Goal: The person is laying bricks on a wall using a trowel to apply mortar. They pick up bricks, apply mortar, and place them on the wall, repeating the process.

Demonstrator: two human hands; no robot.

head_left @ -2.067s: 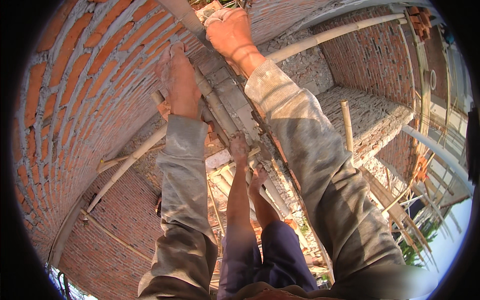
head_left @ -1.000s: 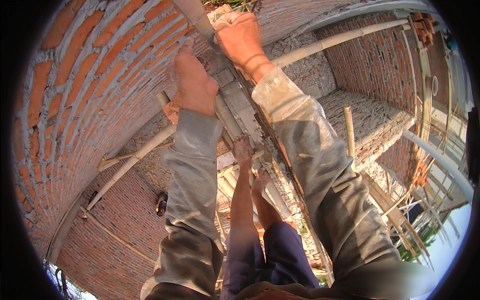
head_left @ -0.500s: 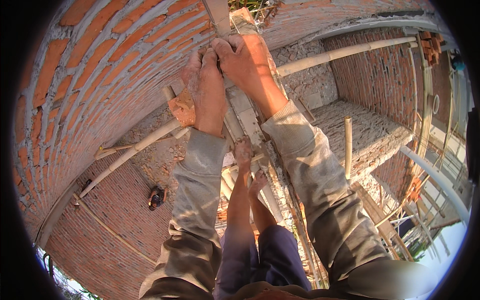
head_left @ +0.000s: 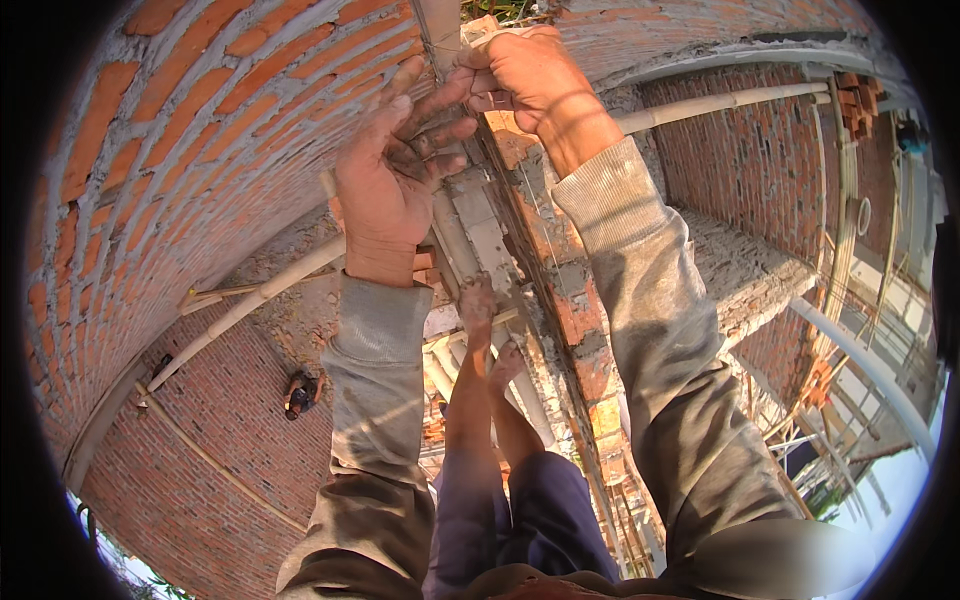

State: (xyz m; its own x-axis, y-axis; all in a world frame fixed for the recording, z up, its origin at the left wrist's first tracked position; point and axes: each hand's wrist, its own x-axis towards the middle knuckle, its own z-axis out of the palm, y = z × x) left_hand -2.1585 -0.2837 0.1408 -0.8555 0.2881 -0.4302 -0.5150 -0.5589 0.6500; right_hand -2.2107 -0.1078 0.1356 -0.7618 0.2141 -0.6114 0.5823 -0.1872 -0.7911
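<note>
My left hand (head_left: 390, 190) is open, palm turned up and fingers spread, beside the large brick wall (head_left: 200, 130) on the left. Its fingertips are close to the right hand's. My right hand (head_left: 530, 85) is closed in a pinch near a narrow grey post (head_left: 437, 35) at the wall's end. A thin pale string (head_left: 538, 205) runs from about its fingertips down along a narrower brick wall (head_left: 578, 310); the exact grip is partly hidden by the fingers. Both hands are dusty with mortar.
My bare feet (head_left: 478, 305) stand on a narrow support high above the ground. Bamboo poles (head_left: 250, 305) (head_left: 725, 105) cross on both sides. Far below at left is another person (head_left: 300, 393). Stacked bricks (head_left: 858, 105) and scaffolding are at far right.
My hands were together at the post; now they have parted. The left hand has opened and dropped back, and the right has moved up and right. The brick wall top beneath shows more.
</note>
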